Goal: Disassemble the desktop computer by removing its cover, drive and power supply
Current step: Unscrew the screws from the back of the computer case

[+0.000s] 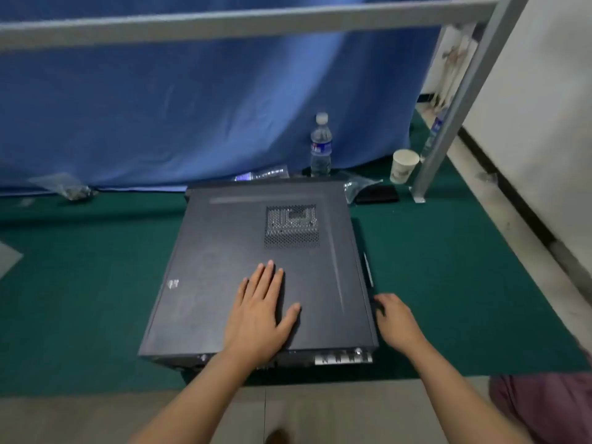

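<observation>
A black desktop computer case (224,251) lies on its side on a green mat, its side cover facing up with a perforated vent (291,225) near the far right. The rear panel with metal slot covers (344,358) faces me. My left hand (261,310) presses flat on the cover, fingers straight and spread. My right hand (395,318) is at the case's right edge near the rear corner, fingers curled against the side; what they grip is hidden.
A water bottle (321,145) and a paper cup (403,165) stand behind the case by a blue curtain (160,107). Plastic bags (358,187) and a dark flat object (378,194) lie nearby. A metal frame leg (448,123) stands at right. A slim tool (368,270) lies beside the case.
</observation>
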{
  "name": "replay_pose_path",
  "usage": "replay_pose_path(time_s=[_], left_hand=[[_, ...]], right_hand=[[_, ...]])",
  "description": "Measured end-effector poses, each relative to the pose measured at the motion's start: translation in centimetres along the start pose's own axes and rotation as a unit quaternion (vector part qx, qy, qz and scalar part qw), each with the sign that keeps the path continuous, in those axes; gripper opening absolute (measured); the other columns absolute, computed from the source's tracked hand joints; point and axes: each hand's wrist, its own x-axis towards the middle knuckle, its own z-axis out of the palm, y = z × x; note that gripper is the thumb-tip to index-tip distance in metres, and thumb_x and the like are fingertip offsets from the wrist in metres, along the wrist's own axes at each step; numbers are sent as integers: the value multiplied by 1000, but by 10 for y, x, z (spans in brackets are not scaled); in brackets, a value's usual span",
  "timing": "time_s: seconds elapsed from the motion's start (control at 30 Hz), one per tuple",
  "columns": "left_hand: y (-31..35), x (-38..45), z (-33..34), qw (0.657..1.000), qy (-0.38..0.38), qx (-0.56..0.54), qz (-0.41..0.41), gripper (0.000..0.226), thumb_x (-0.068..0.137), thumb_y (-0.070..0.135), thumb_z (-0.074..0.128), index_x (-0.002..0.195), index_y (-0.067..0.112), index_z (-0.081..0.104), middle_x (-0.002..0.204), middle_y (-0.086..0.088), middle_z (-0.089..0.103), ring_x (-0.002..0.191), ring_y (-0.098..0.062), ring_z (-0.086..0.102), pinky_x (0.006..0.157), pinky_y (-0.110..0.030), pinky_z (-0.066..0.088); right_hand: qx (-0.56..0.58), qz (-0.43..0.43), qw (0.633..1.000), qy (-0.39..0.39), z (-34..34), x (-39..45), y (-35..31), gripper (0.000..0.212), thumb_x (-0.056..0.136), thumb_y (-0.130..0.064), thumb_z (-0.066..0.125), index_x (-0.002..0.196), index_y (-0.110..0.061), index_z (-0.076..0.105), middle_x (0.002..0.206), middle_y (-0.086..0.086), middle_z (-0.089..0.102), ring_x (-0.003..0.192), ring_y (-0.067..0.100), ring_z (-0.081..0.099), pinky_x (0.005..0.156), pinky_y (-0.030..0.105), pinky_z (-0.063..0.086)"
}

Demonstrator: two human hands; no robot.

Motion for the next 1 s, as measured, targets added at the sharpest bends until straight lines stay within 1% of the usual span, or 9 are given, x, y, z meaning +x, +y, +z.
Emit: replay_pose_path(time_s=[0.13, 0.27, 0.37, 0.43, 0.57, 0.7, 0.8, 0.9, 1.0], left_hand=[[-1, 6, 2, 998, 41, 41, 8, 74, 89, 67, 9, 152, 29, 2, 157, 12, -11, 143, -4, -18, 116, -28, -12], [0, 3, 3, 998, 49, 32, 12, 76, 85, 66, 6, 152, 29, 8, 155, 14, -8, 143, -1, -14, 118, -28, -9], [1, 5, 1, 998, 55, 25, 13, 75, 86, 65, 8, 152, 29, 11, 157, 13, -3, 143, -1, -11, 118, -29, -7], [1, 4, 0, 998, 57, 26, 12, 74, 86, 64, 10, 152, 30, 11, 159, 12, 0, 143, -1, -11, 118, -28, -7], [2, 3, 0, 998, 62, 25, 7, 74, 86, 63, 10, 152, 30, 13, 159, 12, 3, 145, -3, -7, 118, -29, -6], [2, 3, 1, 997, 66, 25, 9, 73, 87, 62, 13, 152, 29, 16, 159, 11, 6, 146, -5, -4, 119, -30, -3], [2, 3, 1, 997, 69, 20, 11, 70, 89, 60, 18, 151, 27, 20, 159, 9, 10, 147, -6, 0, 119, -32, 0], [1, 2, 1, 997, 72, 22, 12, 69, 90, 59, 22, 151, 27, 22, 159, 8, 12, 147, -8, 3, 118, -32, 1], [2, 2, 2, 997, 77, 19, 16, 68, 91, 58, 24, 150, 25, 25, 159, 6, 15, 147, -10, 5, 118, -34, 3]], right_hand=[[-27, 6, 999, -22, 8, 28, 3, 51, 90, 8, 34, 140, -2, 35, 151, 13, 26, 131, 30, 34, 107, 35, 32], [-70, -7, 998, -1, 14, 53, 3, 49, 102, -31, 28, 149, -22, 20, 152, 8, 25, 130, 33, 36, 103, 38, 30], [-93, -29, 995, 0, 19, 65, 2, 51, 103, -40, 22, 151, -23, 14, 155, 4, 19, 135, 31, 29, 106, 36, 25], [-110, -28, 994, -12, 22, 66, 0, 48, 104, -33, 22, 149, -16, 20, 152, 8, 24, 132, 31, 31, 106, 36, 25], [-156, 33, 986, 52, 22, 64, -3, 35, 96, 8, 31, 127, 4, 46, 127, 21, 44, 116, 33, 42, 92, 40, 40], [-201, 54, 975, 84, 25, 53, 5, 33, 91, 15, 35, 118, 5, 49, 119, 21, 53, 111, 32, 51, 83, 36, 47], [-99, 116, 985, 79, 21, 47, 7, 28, 92, 8, 34, 117, 4, 44, 118, 24, 55, 110, 37, 52, 82, 42, 43], [103, 110, 985, 79, 9, 36, 6, 31, 92, -2, 46, 123, -4, 48, 101, 18, 60, 94, 31, 57, 81, 34, 45], [329, 78, 935, 102, -3, 10, 0, 29, 92, -2, 45, 117, -13, 53, 79, 5, 55, 65, 15, 55, 63, 25, 48]])
